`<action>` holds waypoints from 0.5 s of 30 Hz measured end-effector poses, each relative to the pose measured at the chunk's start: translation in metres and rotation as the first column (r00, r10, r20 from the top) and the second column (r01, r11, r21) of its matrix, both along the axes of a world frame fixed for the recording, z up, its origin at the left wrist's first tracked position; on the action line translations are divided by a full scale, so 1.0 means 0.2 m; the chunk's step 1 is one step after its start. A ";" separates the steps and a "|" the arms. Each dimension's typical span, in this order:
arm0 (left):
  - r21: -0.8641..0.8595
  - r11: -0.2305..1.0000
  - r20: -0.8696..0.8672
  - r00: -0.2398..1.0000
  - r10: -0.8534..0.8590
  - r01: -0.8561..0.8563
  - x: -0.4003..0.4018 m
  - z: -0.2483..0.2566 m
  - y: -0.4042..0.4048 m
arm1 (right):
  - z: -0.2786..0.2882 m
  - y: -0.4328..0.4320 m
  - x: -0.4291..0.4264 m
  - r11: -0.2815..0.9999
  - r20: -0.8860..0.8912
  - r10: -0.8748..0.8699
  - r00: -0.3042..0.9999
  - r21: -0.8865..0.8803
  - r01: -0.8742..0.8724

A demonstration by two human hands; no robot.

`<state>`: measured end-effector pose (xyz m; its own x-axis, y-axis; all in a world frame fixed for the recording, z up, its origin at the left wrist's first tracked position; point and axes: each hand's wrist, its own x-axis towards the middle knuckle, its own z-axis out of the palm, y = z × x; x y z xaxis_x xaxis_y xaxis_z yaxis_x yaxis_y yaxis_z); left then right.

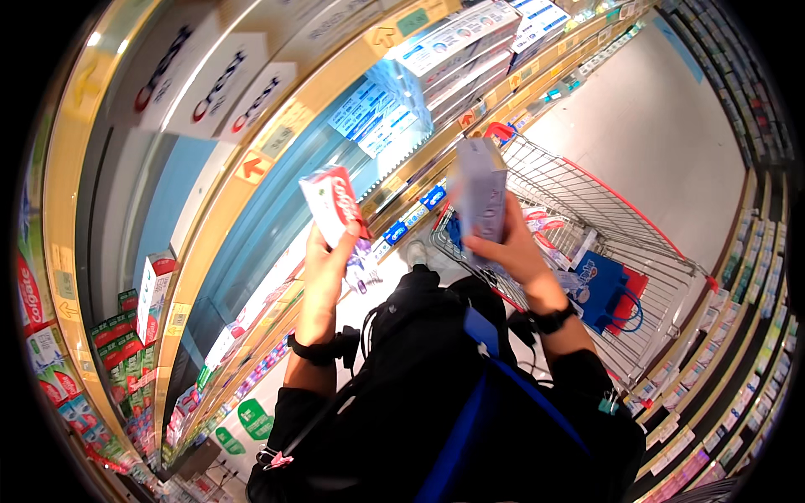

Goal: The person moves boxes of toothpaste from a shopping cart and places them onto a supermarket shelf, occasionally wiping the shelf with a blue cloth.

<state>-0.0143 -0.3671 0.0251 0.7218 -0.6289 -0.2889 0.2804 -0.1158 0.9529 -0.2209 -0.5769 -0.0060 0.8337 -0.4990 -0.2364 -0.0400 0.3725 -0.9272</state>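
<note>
My left hand [328,254] grips a red and white Colgate carton [333,201], held up in front of the shelves. Just below that hand hangs something purple and clear [360,267], too blurred to name. In my right hand [512,242] is a pale lilac-grey box [481,188], tilted and blurred by motion. This box is raised over the near end of a wire shopping cart [585,182]. Inside the cart lie a blue paper bag [594,283] with a cord handle, a red item [632,292] and several cartons [546,220].
Store shelves [283,138] curve along my left, stocked with Crest cartons [217,85], Colgate boxes [157,295] and blue-white packs [377,116]. More stocked shelving [723,352] runs on the right. Pale floor [648,119] lies beyond the cart. Green floor stickers [255,418] show at lower left.
</note>
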 end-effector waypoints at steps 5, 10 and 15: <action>-0.096 0.987 -0.051 0.991 0.121 -0.126 0.15 -0.03 0.14 | -0.05 0.17 0.57 0.944 0.043 -0.033 0.999 -0.326 0.045; -0.069 0.994 -0.108 0.991 0.076 -0.083 0.19 -0.12 0.23 | -0.14 0.28 0.88 0.944 0.135 -0.326 0.936 0.002 0.329; -0.098 0.995 -0.098 0.995 0.008 -0.017 0.23 -0.18 0.28 | -0.21 0.23 0.97 0.978 -0.122 -0.196 0.973 0.042 0.202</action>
